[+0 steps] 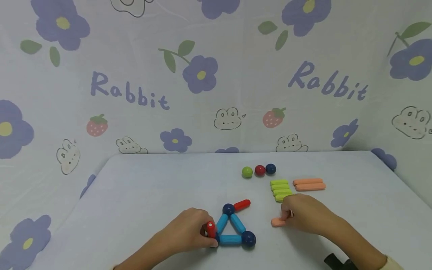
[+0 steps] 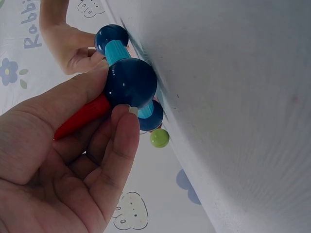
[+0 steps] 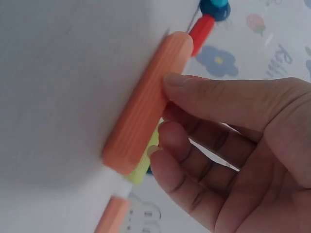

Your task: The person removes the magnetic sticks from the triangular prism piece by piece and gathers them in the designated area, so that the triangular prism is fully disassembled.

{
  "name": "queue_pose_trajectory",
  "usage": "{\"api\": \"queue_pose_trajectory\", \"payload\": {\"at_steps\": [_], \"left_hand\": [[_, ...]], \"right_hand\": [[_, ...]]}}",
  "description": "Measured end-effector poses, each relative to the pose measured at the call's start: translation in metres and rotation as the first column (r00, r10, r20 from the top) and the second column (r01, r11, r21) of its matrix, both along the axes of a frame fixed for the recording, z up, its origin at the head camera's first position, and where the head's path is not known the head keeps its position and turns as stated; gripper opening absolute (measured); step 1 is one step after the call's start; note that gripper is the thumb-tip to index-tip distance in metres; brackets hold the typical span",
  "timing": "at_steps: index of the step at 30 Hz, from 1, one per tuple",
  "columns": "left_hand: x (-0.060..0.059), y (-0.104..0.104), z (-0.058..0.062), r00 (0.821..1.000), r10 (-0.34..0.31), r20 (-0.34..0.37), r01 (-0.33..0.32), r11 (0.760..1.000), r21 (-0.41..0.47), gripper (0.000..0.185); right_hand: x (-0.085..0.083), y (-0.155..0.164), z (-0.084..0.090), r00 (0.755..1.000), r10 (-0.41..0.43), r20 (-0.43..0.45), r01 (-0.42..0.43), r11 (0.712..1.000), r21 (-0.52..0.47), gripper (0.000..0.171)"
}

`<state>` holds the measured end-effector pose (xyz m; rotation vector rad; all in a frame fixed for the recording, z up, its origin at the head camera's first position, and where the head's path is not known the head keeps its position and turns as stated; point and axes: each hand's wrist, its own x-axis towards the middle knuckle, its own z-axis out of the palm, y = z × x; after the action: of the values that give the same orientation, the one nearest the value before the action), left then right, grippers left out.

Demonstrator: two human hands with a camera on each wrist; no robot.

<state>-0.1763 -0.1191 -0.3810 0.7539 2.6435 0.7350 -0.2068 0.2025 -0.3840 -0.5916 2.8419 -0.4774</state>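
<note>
Down by the near edge of the table (image 1: 152, 176), the left hand (image 1: 189, 232) pinches a red stick (image 1: 211, 229) at a corner of the blue triangle (image 1: 231, 228). Meanwhile the right hand (image 1: 303, 215) pinches an orange stick (image 1: 278, 222) lying flat just beside the green sticks (image 1: 281, 189). Both sticks look light, rigid and smooth, so a mid-length fingertip pinch seems surest.

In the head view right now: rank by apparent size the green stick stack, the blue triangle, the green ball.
1. blue triangle, balls at its corners, largest.
2. green stick stack, partly hidden by the right hand.
3. green ball, smallest; it lies farthest back, which shrinks it somewhat.
</note>
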Motion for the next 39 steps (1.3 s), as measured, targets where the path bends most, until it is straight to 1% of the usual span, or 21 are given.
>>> {"api": "queue_pose_trajectory", "payload": {"at_steps": [3,7,11,16,19,22,24,28,33,36,39], "left_hand": [[0.000,0.000,0.000,1.000,-0.004,0.000,0.004,1.000,0.002,0.016],[0.000,0.000,0.000,1.000,-0.001,-0.001,0.001,1.000,0.007,0.016],[0.000,0.000,0.000,1.000,-0.003,-0.018,0.003,1.000,0.001,0.016],[0.000,-0.001,0.000,1.000,-0.004,-0.019,0.004,1.000,0.001,0.017],[0.000,-0.001,0.000,1.000,0.000,-0.016,0.000,1.000,0.002,0.017],[0.000,-0.001,-0.001,1.000,0.001,-0.011,-0.001,1.000,-0.001,0.017],[0.000,-0.001,-0.001,1.000,0.001,-0.009,-0.001,1.000,-0.004,0.017],[0.000,0.000,-0.001,1.000,0.001,-0.011,-0.001,1.000,-0.005,0.017],[0.001,0.001,-0.001,1.000,-0.001,-0.004,0.001,1.000,-0.003,0.016],[0.001,0.001,-0.001,1.000,0.004,0.000,-0.004,1.000,-0.001,0.016],[0.001,0.000,-0.001,1.000,0.007,-0.001,-0.007,1.000,-0.001,0.016]], "right_hand": [[-0.001,0.016,-0.001,1.000,0.002,-0.004,-0.002,1.000,0.017,0.021],[-0.007,0.038,-0.003,0.999,0.029,-0.039,-0.028,0.999,0.036,0.027],[-0.014,0.056,-0.005,0.998,0.015,-0.068,-0.012,0.999,0.049,0.036],[-0.028,0.073,-0.006,0.998,-0.029,-0.058,0.033,0.996,0.080,0.034],[-0.037,0.081,-0.006,0.998,-0.025,-0.057,0.029,0.997,0.073,0.029],[-0.041,0.086,-0.006,0.998,0.001,-0.067,0.003,0.998,0.062,0.023],[-0.041,0.087,-0.006,0.997,0.017,-0.077,-0.012,0.998,0.062,0.023],[-0.035,0.089,-0.006,0.992,0.039,-0.118,-0.032,0.998,0.062,0.025],[-0.031,0.087,-0.009,0.991,0.044,-0.125,-0.034,0.996,0.088,0.020],[-0.033,0.086,-0.010,0.987,0.050,-0.150,-0.035,0.994,0.102,0.018],[-0.040,0.086,-0.009,0.986,0.034,-0.164,-0.018,0.995,0.101,0.017]]}}
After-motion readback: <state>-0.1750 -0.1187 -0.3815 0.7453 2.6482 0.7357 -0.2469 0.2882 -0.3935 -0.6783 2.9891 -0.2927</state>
